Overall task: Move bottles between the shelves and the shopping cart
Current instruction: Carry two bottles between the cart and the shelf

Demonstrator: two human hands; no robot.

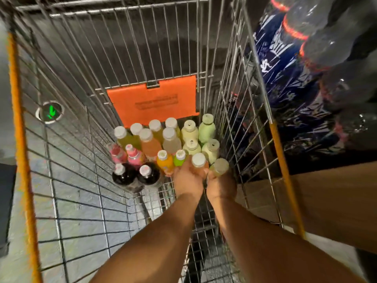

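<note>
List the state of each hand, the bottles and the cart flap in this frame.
left hand: grips an orange bottle, capped, upright.
right hand: grips a yellowish bottle, capped.
bottles in the cart: upright, capped, clustered at the far end.
orange flap: folded down.
shopping cart: near half unfilled.

Grey speckled floor (81, 201) under dim light, a round green-arrow floor marker (50, 113), shrink-wrapped packs (302, 94) alongside.

Fingers of both hands (204, 180) hidden under bottles, orange flap (153, 101) print blurred
</note>
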